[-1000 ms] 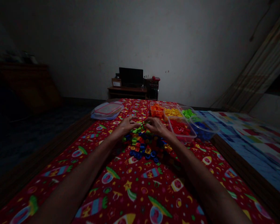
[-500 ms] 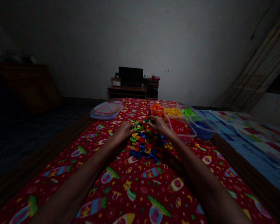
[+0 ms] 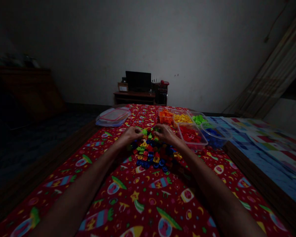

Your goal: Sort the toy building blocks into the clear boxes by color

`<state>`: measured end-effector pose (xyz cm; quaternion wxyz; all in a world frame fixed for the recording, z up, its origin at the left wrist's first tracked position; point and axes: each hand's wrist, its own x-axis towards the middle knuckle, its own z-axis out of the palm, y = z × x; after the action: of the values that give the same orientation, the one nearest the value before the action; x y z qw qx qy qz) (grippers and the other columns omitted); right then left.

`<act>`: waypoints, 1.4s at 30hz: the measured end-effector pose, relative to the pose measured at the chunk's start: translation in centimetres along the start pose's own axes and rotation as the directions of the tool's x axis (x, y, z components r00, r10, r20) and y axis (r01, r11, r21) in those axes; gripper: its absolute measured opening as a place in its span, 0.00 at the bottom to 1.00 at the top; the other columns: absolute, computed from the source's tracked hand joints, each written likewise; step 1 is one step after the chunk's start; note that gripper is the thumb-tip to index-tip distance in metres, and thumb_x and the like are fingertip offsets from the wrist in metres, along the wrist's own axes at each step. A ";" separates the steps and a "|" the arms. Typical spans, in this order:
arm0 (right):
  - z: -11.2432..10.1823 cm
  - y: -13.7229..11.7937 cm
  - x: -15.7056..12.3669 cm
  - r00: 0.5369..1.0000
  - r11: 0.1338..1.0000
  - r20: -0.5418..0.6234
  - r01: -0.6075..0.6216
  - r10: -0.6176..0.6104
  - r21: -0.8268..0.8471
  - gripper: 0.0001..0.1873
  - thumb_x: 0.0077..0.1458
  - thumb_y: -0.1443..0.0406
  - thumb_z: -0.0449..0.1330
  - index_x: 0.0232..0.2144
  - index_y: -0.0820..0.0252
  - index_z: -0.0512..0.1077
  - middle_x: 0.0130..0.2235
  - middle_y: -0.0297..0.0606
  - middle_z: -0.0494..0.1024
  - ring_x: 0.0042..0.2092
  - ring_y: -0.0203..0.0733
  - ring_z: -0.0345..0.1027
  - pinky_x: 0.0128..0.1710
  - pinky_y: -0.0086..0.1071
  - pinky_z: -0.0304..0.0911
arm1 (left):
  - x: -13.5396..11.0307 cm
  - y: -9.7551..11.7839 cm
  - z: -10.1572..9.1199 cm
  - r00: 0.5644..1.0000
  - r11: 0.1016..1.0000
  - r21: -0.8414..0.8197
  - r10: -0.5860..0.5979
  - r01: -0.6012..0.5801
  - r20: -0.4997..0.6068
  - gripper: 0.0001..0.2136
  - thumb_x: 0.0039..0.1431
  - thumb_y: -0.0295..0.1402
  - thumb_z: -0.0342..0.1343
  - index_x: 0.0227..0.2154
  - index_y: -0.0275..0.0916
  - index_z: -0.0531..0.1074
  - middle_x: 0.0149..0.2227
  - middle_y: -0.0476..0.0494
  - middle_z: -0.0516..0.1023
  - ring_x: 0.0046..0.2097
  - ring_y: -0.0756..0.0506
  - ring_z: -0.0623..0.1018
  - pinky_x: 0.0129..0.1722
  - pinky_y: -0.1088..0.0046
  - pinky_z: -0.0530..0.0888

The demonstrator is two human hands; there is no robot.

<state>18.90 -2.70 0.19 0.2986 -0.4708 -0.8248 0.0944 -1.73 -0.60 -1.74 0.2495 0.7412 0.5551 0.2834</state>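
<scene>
A mixed pile of toy building blocks [image 3: 150, 154] in red, blue, yellow and green lies on the red patterned tablecloth [image 3: 138, 187]. At the pile's far left side, my left hand [image 3: 130, 135] pinches a light green building block [image 3: 144, 131] between thumb and fingers. My right hand [image 3: 166, 133] is across from it, over the far right side of the pile. Its fingers are closed, with a bit of green showing at the tips, which looks like another green block. The dim light hides the finer shape of both pieces.
Clear containers stand at the right: orange pieces [image 3: 166, 117], yellow pieces [image 3: 182, 118], green pieces [image 3: 198, 119], red pieces [image 3: 189, 135] and a round tub of blue pieces [image 3: 213, 134]. Stacked lids [image 3: 113, 116] lie far left. A monitor [image 3: 138, 81] stands beyond the table.
My left hand has drawn slightly back to the left, now with a light green block showing at its fingertips. My right hand has shifted a little nearer and to the right.
</scene>
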 end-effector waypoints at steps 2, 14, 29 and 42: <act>0.2 0.1 0.2 0.999 0.998 -0.022 -0.041 0.042 0.053 0.11 0.51 0.68 0.58 0.38 0.63 0.75 0.36 0.40 0.77 0.37 0.38 0.70 0.37 0.28 0.61 | 0.0 -0.1 -0.3 1.000 0.977 -0.215 0.000 0.003 0.017 0.16 0.41 0.47 0.57 0.23 0.37 0.74 0.23 0.48 0.76 0.26 0.47 0.74 0.26 0.74 0.68; 0.9 -0.8 0.6 0.971 0.747 0.159 -0.241 0.181 0.620 0.22 0.42 0.63 0.66 0.42 0.64 0.72 0.27 0.31 0.72 0.23 0.29 0.61 0.22 0.22 0.58 | -1.0 2.9 0.3 0.994 0.896 -0.437 -0.030 0.076 0.109 0.26 0.40 0.52 0.59 0.36 0.36 0.70 0.28 0.46 0.79 0.31 0.45 0.77 0.27 0.74 0.68; 0.7 0.3 0.4 0.997 0.951 0.033 -0.070 0.063 0.300 0.12 0.47 0.64 0.63 0.37 0.59 0.76 0.33 0.34 0.76 0.36 0.37 0.69 0.36 0.29 0.61 | -0.8 -0.7 1.2 0.994 0.857 0.510 0.102 -0.076 -0.024 0.14 0.55 0.41 0.52 0.38 0.36 0.73 0.39 0.36 0.77 0.44 0.40 0.75 0.41 0.71 0.67; -11.0 10.6 2.1 0.943 0.965 -0.212 -0.261 0.259 0.017 0.15 0.47 0.63 0.61 0.39 0.62 0.75 0.28 0.37 0.77 0.28 0.35 0.69 0.29 0.27 0.63 | 0.0 -2.2 1.8 0.994 0.899 0.439 0.059 -0.011 -0.096 0.21 0.52 0.37 0.53 0.49 0.38 0.69 0.46 0.38 0.77 0.47 0.40 0.75 0.42 0.72 0.69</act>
<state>32.09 3.38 5.24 0.3671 -0.5843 -0.7195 0.0776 -2.02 -0.10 -4.54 0.0416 0.7719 0.6036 0.1951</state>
